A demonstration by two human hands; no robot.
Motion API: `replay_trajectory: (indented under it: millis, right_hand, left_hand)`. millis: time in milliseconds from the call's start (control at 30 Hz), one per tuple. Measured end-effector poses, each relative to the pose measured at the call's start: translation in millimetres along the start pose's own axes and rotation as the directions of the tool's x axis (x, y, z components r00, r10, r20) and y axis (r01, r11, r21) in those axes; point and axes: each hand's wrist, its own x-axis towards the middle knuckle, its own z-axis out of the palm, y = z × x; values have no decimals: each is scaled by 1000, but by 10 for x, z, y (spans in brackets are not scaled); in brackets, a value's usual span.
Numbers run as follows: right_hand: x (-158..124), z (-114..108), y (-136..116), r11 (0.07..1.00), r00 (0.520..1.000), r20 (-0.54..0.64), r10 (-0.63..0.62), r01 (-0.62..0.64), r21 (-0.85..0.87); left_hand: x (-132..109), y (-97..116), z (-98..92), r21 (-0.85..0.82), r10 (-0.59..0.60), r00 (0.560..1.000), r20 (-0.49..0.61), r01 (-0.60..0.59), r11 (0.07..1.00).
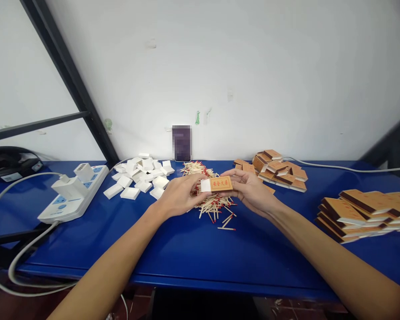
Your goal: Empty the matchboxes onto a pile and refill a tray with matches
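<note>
Matchbox in hand: one orange matchbox [221, 183], held above the loose match heap [215, 206]; printed face upward, white tray end [206, 186] projecting from the sleeve on my left
My left hand: left hand [180, 195] pinching the white tray end between thumb and fingers
My right hand: right hand [256, 192] gripping the orange sleeve at its far end, thumb and fingers about its edges
Done, as I judge it: tray and sleeve of this one piece joined, only part-way; closure not complete
Left, as I judge it: the projecting tray end outside the sleeve; plenty of separate stock about me, so the work looks far from exhausted
Contents of held matchbox: cannot tell; the sleeve covers most of the tray, and no match shows at the white end
White trays: one jumbled pile [138, 173], to the left of the matches; several lie tilted on others; no matches seen in them, though many interiors are hidden
Matches: red-headed, loose and uncontained, heaped mid-surface; a few strays [226, 228] at the near edge of the heap
Orange boxes, back right: one untidy heap [278, 171]; filled or hollow, cannot tell
Orange stack, far right: layered pieces [370, 213], overlapping, white edges showing; seemingly flattened sleeves; contents none visible
Surface: blue surface [200, 262], bearing all the above
</note>
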Motion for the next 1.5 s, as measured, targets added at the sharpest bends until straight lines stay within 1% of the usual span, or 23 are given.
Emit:
replay_trajectory:
  millis: [67,100,167,200,267,300,333,367,433,533,633,700,767,867,967,1033,1133,1200,1267,1333,1400,1433,1500]
  right_hand:
    - [43,-58,-29,1000,999,-49,-18,17,-16]
    - [69,-111,-55,999,994,-104,-38,36,-25]
    - [118,-267,-128,992,953,-279,-122,105,-74]
    - [135,-363,-168,979,904,-382,-193,150,-141]
    - [145,-563,-238,912,755,-536,-379,204,-357]
    - [140,-651,-262,860,686,-561,-463,195,-472]
    - [131,-722,-277,808,643,-559,-523,164,-566]
    - [121,-773,-284,760,630,-541,-557,123,-638]
    - [106,-811,-282,667,654,-477,-587,57,-743]
    - [89,-772,-279,492,681,-332,-652,48,-869]
    - [15,-725,-273,380,719,-246,-650,27,-925]
    - [-91,-716,-231,297,758,-198,-621,-6,-955]
    - [-227,-728,-143,196,789,-143,-598,-28,-980]
    - [-407,-797,38,59,835,-96,-542,-76,-995]
    - [-471,-930,191,-50,889,-60,-454,-93,-994]
    - [-455,-1020,246,-88,904,-24,-426,-68,-994]
    - [-433,-1045,252,-117,878,26,-478,-34,-993]
    - [-471,-927,220,-122,838,85,-539,22,-992]
    - [-559,-685,180,-117,798,206,-566,170,-978]
    - [-662,-359,153,-91,775,394,-494,404,-910]
    - [-732,-20,152,-113,687,616,-386,628,-770]
    - [-741,128,162,-130,661,679,-319,679,-722]
    - [-696,350,203,-190,583,770,-260,751,-633]
  left_hand:
    - [6,6,-25,14,-45,997,64,44,999]
    - [5,5,-30,28,-65,994,85,63,998]
    - [0,-1,-25,74,-99,989,108,91,993]
    - [-3,-3,-17,100,-111,987,118,99,990]
    - [-6,3,5,138,-123,984,128,105,985]
    - [-6,9,16,144,-125,984,127,106,984]
    - [-5,14,26,142,-126,985,120,108,984]
    - [-4,16,33,135,-128,986,108,113,984]
    - [-4,-4,39,103,-140,988,62,134,986]
    - [-13,-111,16,5,-153,987,-54,153,988]
    - [-27,-286,-65,-21,-174,966,-191,173,985]
    - [-38,-420,-145,61,-193,950,-246,214,975]
    - [-52,-553,-224,201,-211,944,-255,265,943]
    - [-88,-718,-299,396,-320,910,-264,405,824]
    - [-128,-798,-307,471,-448,847,-288,532,703]
    - [-142,-795,-291,489,-469,835,-288,549,678]
    - [-133,-731,-250,499,-419,869,-265,495,712]
    - [-117,-675,-214,493,-371,900,-228,435,754]
    - [-104,-629,-174,477,-340,923,-182,385,790]
    - [-100,-603,-138,457,-327,936,-130,350,818]
    - [-102,-598,-115,437,-323,943,-86,327,838]
    - [-105,-600,-110,429,-323,943,-72,322,844]
    - [-112,-609,-112,418,-329,942,-63,324,849]
